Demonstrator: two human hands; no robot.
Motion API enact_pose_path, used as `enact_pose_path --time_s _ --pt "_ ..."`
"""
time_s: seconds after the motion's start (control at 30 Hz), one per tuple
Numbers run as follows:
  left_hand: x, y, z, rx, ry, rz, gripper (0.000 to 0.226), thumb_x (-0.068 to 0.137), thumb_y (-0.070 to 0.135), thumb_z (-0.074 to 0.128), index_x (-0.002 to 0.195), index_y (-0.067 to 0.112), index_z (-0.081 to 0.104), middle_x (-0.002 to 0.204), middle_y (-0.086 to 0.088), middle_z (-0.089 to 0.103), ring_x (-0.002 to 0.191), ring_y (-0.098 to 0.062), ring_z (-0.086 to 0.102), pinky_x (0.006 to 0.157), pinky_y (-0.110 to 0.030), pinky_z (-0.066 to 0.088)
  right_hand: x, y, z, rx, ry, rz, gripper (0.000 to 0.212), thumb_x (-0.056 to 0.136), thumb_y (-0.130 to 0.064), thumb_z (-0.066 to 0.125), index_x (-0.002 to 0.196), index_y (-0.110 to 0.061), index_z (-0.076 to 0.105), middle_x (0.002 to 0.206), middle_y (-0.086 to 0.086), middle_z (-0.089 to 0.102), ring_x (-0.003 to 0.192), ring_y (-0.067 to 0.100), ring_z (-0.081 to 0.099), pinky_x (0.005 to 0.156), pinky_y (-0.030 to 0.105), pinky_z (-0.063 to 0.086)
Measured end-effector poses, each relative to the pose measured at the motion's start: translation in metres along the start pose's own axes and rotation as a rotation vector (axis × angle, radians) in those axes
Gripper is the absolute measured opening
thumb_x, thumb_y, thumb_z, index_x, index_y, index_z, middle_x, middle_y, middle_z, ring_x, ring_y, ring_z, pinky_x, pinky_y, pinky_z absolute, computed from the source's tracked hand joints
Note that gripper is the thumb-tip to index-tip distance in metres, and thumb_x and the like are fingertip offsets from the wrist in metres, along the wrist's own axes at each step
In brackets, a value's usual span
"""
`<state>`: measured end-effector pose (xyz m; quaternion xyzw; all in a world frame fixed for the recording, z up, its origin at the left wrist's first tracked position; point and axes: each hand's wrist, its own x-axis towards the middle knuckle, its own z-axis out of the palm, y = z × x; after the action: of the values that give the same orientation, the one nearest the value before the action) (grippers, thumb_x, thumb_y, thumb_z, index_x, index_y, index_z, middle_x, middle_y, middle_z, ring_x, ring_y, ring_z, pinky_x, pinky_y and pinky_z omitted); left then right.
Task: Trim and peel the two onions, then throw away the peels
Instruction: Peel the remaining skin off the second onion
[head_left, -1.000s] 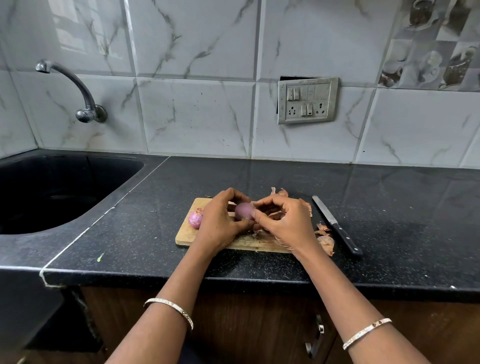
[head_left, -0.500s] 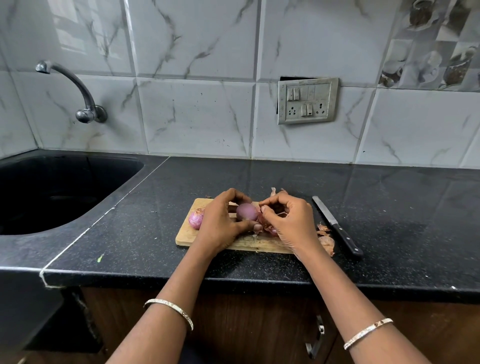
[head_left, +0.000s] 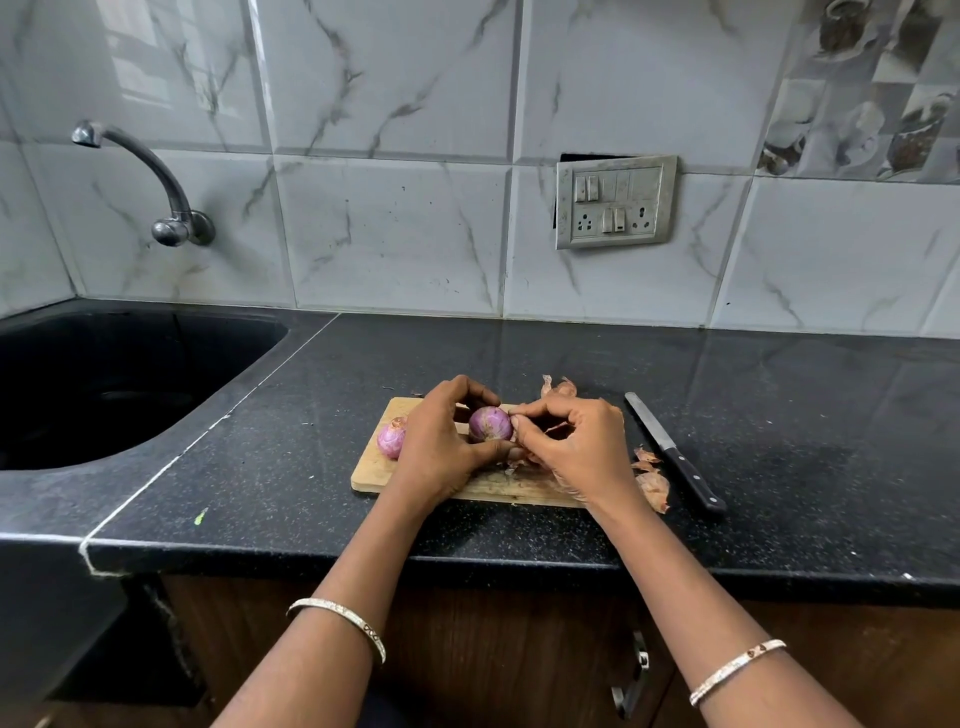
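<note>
My left hand (head_left: 441, 447) grips a purple onion (head_left: 490, 423) just above the wooden cutting board (head_left: 374, 470). The fingertips of my right hand (head_left: 576, 447) pinch at the onion's right side, on its skin. A second purple onion (head_left: 390, 439) lies on the board's left end, partly hidden behind my left hand. Dry brown peels (head_left: 652, 480) lie off the board's right edge, and more peels (head_left: 558, 386) sit behind my right hand. Both hands cover the middle of the board.
A black-handled knife (head_left: 675, 452) lies on the dark counter (head_left: 779, 441) right of the board, blade pointing away. A black sink (head_left: 104, 384) with a wall tap (head_left: 156, 187) is at the left. A switch plate (head_left: 615, 201) hangs on the tiled wall.
The onion has been turned in my left hand and shows more bare purple surface. My right hand's fingers have shifted up to the onion's right side.
</note>
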<state>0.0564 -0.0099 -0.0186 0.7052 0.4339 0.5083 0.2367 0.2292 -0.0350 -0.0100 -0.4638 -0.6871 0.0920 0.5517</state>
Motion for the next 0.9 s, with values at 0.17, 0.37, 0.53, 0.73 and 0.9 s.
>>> enact_pose_path --time_s 0.17,0.37,0.53,0.73,0.9 --pt "0.0 -0.001 0.0 0.005 0.002 0.0 0.053 0.056 0.027 0.099 0.097 0.024 0.065 0.101 0.008 0.068 0.094 -0.014 0.066 0.079 -0.045 0.061 -0.001 0.002 0.004 -0.082 0.036 -0.031 0.005 0.079 -0.01 0.08 0.082 -0.013 0.08 0.073 -0.008 0.074 0.069 0.008 0.068 0.062 0.014 0.051" --pt "0.0 0.0 0.0 -0.022 0.007 0.0 0.055 0.057 0.031 0.098 0.1 0.025 0.064 0.104 0.007 0.068 0.095 -0.013 0.066 0.08 -0.041 0.06 0.001 0.008 0.006 -0.158 0.083 -0.013 0.004 0.084 -0.013 0.074 0.081 -0.015 0.073 0.074 -0.007 0.069 0.07 0.006 0.064 0.062 0.012 0.044" --pt "0.002 -0.001 0.001 -0.074 0.004 -0.002 0.056 0.06 0.02 0.097 0.106 0.026 0.064 0.114 0.006 0.068 0.103 -0.012 0.068 0.084 -0.029 0.06 0.001 0.006 0.004 -0.128 0.074 0.034 0.017 0.084 -0.009 0.069 0.098 -0.018 0.073 0.087 -0.006 0.071 0.078 0.004 0.066 0.068 0.015 0.053" --pt "0.003 -0.001 0.0 -0.087 -0.004 0.044 0.053 0.062 0.011 0.096 0.097 0.034 0.063 0.115 0.0 0.063 0.104 -0.011 0.066 0.086 -0.018 0.056 0.0 0.001 0.004 -0.112 0.043 -0.001 0.01 0.093 -0.024 0.071 0.089 -0.018 0.077 0.074 -0.013 0.07 0.072 0.004 0.065 0.064 0.012 0.045" --pt "0.001 -0.001 -0.003 -0.048 -0.038 0.077 0.05 0.057 0.009 0.095 0.092 0.03 0.067 0.106 0.005 0.062 0.099 -0.008 0.065 0.09 -0.029 0.056 -0.001 -0.002 0.005 -0.023 -0.061 0.051 0.02 0.088 -0.039 0.075 0.1 -0.023 0.077 0.085 -0.013 0.074 0.084 0.0 0.069 0.07 0.016 0.053"
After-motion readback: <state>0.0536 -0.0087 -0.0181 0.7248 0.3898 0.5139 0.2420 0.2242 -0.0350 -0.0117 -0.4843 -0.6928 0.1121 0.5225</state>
